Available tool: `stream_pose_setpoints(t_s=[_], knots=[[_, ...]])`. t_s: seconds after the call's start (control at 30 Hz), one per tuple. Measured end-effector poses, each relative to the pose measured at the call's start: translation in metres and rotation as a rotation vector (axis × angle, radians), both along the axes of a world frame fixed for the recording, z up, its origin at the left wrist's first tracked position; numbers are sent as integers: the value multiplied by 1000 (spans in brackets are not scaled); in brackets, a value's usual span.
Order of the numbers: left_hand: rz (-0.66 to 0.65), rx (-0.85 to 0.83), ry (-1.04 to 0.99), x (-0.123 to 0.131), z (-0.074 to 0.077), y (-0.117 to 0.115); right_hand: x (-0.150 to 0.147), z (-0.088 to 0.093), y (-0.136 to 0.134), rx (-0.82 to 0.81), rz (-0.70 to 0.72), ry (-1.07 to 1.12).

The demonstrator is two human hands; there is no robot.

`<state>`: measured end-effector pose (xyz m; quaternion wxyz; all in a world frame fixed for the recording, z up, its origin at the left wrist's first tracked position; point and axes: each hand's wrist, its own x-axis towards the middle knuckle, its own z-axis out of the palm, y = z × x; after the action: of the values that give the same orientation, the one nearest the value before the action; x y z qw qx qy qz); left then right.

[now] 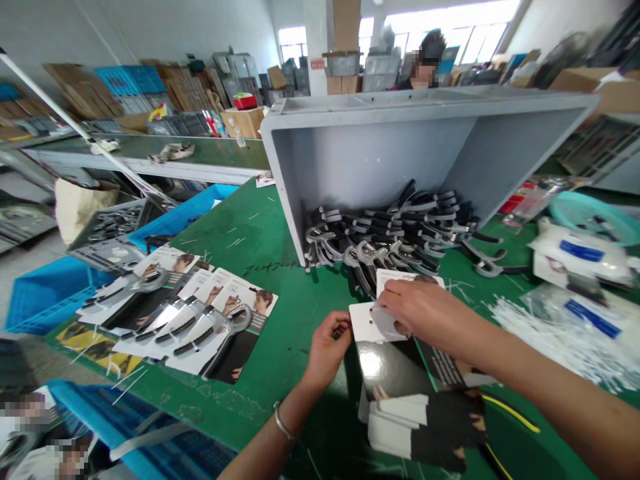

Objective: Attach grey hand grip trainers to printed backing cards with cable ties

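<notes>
1 camera on the person's head gives the view, facing forward and down across the green tabletop (273, 347); it looks from close above the near edge, with the left hand (329, 347) and right hand (413, 303) near the lens; the near left corner shows at left; past the far left corner, the view reaches distant windows (465, 32).

We count one grey plastic bin (370, 157); in front of it, one bare left hand (329, 343), one bare right hand (417, 305), one silver-coloured bangle (279, 417) and two yellow-and-black handles (511, 413); to its right, two white-filled plastic bags (555, 237) with blue labels (581, 251) and one round turquoise basin (573, 205); behind it, one person (429, 60); inside it, black-and-grey pliers (395, 225) too overlapped to count.
</notes>
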<state>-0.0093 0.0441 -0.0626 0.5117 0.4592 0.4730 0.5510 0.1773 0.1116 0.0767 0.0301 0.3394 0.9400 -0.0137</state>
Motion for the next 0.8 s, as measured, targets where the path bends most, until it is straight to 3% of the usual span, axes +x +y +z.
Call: stream_pose_setpoints(t_s=[0.1, 0.2, 0.27, 0.43, 0.6, 0.8], knots=[[-20, 21, 97, -12, -3, -23, 11, -9, 6, -235, -63, 276], [-226, 105, 234, -23, 1, -40, 14, -25, 4, -478, -176, 557], [-297, 178, 305, -26, 5, -45, 13, -34, 1, -610, -247, 675], [-97, 230, 363, -14, 3, -40, 13, -44, -5, -803, -318, 826], [45, 330, 376, -2, 6, -27, 15, -48, -7, -753, -263, 855], [-91, 406, 441, -25, 41, 6, 17, -44, -10, -510, -220, 925]])
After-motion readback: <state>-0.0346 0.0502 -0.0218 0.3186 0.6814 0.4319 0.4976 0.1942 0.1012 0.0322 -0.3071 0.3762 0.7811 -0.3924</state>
